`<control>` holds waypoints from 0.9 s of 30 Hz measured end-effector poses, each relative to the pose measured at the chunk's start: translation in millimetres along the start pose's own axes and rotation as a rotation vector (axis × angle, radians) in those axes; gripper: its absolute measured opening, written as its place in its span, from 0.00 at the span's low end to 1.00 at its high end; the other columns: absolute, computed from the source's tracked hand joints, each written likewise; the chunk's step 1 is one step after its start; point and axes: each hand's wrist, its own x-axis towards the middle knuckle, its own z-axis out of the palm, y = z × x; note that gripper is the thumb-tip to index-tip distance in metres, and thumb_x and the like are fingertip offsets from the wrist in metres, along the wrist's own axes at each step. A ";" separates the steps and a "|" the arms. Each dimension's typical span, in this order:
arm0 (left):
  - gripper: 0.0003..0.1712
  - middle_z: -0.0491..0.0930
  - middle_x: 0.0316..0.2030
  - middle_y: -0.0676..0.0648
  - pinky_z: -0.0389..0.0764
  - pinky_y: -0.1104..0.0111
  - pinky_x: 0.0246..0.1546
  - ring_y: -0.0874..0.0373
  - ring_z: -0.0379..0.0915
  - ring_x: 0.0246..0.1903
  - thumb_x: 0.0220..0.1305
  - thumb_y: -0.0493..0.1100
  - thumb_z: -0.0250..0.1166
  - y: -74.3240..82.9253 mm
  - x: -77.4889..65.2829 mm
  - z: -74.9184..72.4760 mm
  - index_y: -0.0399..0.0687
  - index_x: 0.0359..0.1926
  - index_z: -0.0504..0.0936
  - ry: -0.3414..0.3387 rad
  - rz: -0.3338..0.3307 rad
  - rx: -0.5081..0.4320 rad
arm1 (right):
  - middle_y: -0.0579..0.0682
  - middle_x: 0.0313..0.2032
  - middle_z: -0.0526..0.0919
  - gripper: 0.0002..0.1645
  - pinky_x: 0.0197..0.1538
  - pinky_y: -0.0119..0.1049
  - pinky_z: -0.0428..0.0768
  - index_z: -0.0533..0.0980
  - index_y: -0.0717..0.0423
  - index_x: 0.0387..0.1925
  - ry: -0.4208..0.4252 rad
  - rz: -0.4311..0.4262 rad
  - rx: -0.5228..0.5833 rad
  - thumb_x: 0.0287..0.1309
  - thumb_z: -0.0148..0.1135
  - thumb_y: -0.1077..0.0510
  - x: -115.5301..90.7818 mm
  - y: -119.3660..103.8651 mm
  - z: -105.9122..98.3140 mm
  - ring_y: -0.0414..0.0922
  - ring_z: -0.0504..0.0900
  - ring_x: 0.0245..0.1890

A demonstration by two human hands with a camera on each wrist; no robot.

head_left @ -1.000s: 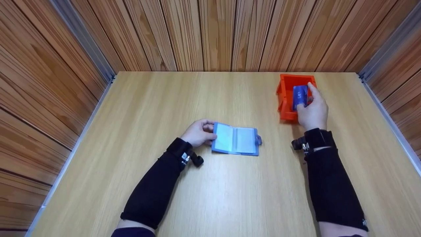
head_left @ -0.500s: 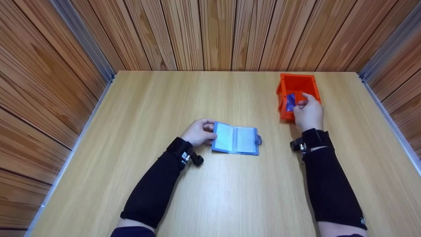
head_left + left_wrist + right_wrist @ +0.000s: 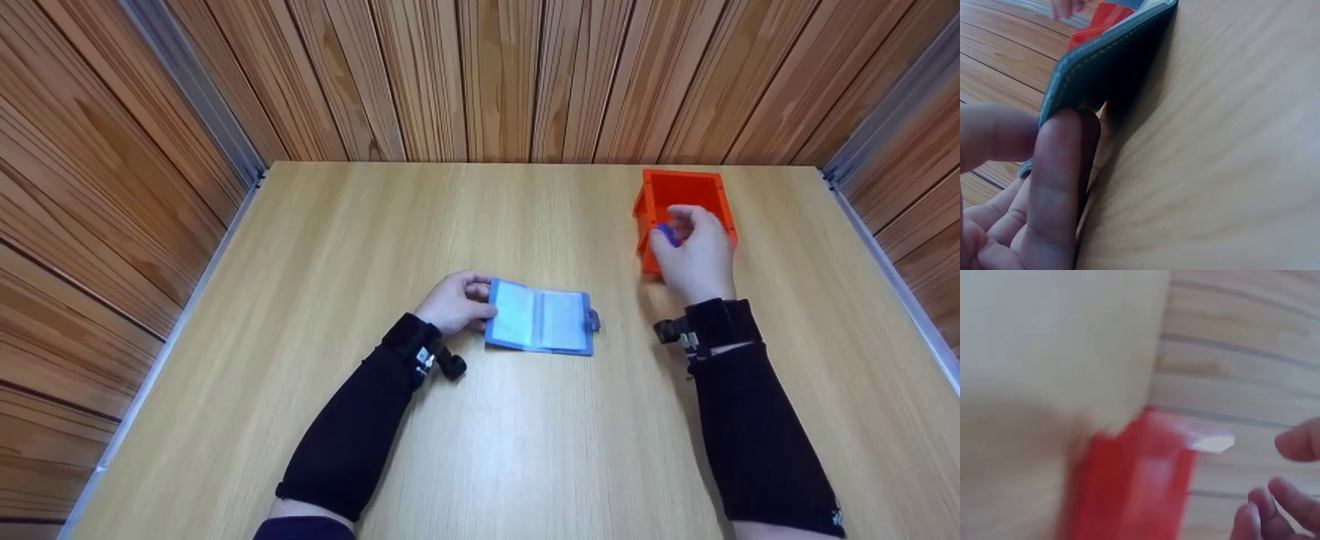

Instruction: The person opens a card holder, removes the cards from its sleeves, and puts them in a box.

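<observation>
A blue card holder (image 3: 562,322) lies spread on the table with its clear sleeves facing up. My left hand (image 3: 450,304) pinches its left cover between thumb and fingers; the left wrist view shows that stitched cover (image 3: 1089,67) tilted up off the wood. Over the near part of an orange bin (image 3: 651,259) is my right hand (image 3: 701,259), thumb and fingers apart. A bit of a blue card (image 3: 667,235) shows in the bin past the thumb; the rest is hidden. In the right wrist view the fingers (image 3: 1272,512) are loosely bent with nothing between them.
The bin stands at the table's back right, near the wood-panelled back wall (image 3: 502,82). Grey metal strips (image 3: 202,82) run along the corners. Bare tabletop (image 3: 510,435) stretches in front of the card holder.
The right hand has let go of the blue card, which dropped from upright in the fingers to lower in the bin. That hand has shifted slightly left. The left hand and card holder stay put.
</observation>
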 end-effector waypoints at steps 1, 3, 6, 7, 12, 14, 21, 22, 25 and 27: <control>0.32 0.79 0.38 0.49 0.88 0.62 0.33 0.54 0.81 0.36 0.55 0.28 0.69 0.0 -0.1 0.0 0.41 0.61 0.72 -0.001 -0.001 0.004 | 0.55 0.51 0.76 0.28 0.55 0.44 0.76 0.71 0.56 0.62 -0.038 -0.045 -0.004 0.63 0.62 0.50 -4.0 -5.8 2.9 0.51 0.74 0.50; 0.31 0.79 0.38 0.49 0.87 0.62 0.32 0.55 0.81 0.36 0.55 0.28 0.69 0.2 -0.5 -0.3 0.41 0.61 0.72 -0.002 -0.004 0.010 | 0.55 0.50 0.77 0.29 0.54 0.45 0.78 0.71 0.56 0.61 -0.166 -0.123 -0.032 0.61 0.65 0.50 -13.1 -17.2 11.6 0.51 0.75 0.49; 0.31 0.79 0.38 0.49 0.87 0.62 0.32 0.54 0.81 0.36 0.55 0.28 0.69 0.3 -1.3 -0.9 0.41 0.60 0.73 0.000 -0.009 0.010 | 0.55 0.52 0.78 0.38 0.55 0.48 0.79 0.71 0.56 0.64 -0.419 -0.194 -0.117 0.55 0.71 0.46 -27.5 -30.6 29.8 0.52 0.76 0.50; 0.31 0.79 0.38 0.49 0.87 0.62 0.32 0.54 0.81 0.36 0.55 0.28 0.69 0.4 -1.4 -1.0 0.41 0.60 0.73 0.000 -0.008 0.008 | 0.55 0.53 0.78 0.41 0.56 0.50 0.79 0.70 0.56 0.64 -0.494 -0.201 -0.154 0.52 0.73 0.44 -32.0 -34.0 36.3 0.52 0.76 0.51; 0.31 0.79 0.39 0.48 0.88 0.61 0.33 0.54 0.81 0.36 0.55 0.28 0.69 1.3 -1.6 -0.8 0.42 0.61 0.73 0.000 -0.006 0.009 | 0.55 0.58 0.75 0.57 0.62 0.50 0.76 0.69 0.57 0.66 -0.665 -0.237 -0.345 0.37 0.79 0.36 -47.8 -39.0 63.1 0.50 0.75 0.52; 0.32 0.79 0.39 0.48 0.88 0.61 0.33 0.54 0.81 0.36 0.55 0.29 0.69 1.6 -1.5 -0.3 0.42 0.61 0.72 0.002 -0.007 0.020 | 0.55 0.57 0.73 0.61 0.62 0.49 0.75 0.68 0.58 0.67 -0.663 -0.261 -0.404 0.33 0.81 0.34 -50.7 -37.3 68.9 0.50 0.72 0.52; 0.32 0.79 0.40 0.48 0.88 0.61 0.33 0.54 0.81 0.37 0.55 0.28 0.70 2.3 -0.9 0.0 0.42 0.61 0.73 0.004 -0.012 0.027 | 0.55 0.55 0.70 0.66 0.59 0.48 0.75 0.67 0.59 0.68 -0.655 -0.275 -0.466 0.29 0.82 0.32 -53.2 -34.5 75.0 0.51 0.69 0.52; 0.31 0.79 0.40 0.48 0.88 0.62 0.33 0.54 0.81 0.37 0.55 0.28 0.70 2.0 -0.9 -0.3 0.42 0.61 0.73 0.003 -0.014 0.028 | 0.55 0.55 0.70 0.65 0.59 0.48 0.75 0.68 0.59 0.67 -0.651 -0.273 -0.461 0.29 0.82 0.32 -53.4 -34.3 75.2 0.51 0.69 0.52; 0.31 0.80 0.40 0.48 0.87 0.62 0.33 0.54 0.81 0.37 0.55 0.29 0.70 1.6 -0.6 -1.0 0.44 0.60 0.73 0.005 -0.017 0.043 | 0.55 0.54 0.71 0.63 0.59 0.48 0.75 0.68 0.58 0.66 -0.636 -0.270 -0.435 0.28 0.82 0.34 -53.3 -33.2 75.5 0.51 0.70 0.52; 0.31 0.80 0.40 0.48 0.87 0.62 0.33 0.54 0.81 0.36 0.55 0.30 0.70 1.1 -0.4 -1.2 0.44 0.60 0.74 0.003 -0.016 0.047 | 0.54 0.54 0.72 0.62 0.59 0.49 0.75 0.69 0.58 0.65 -0.631 -0.270 -0.414 0.28 0.83 0.35 -52.9 -32.2 75.4 0.51 0.70 0.52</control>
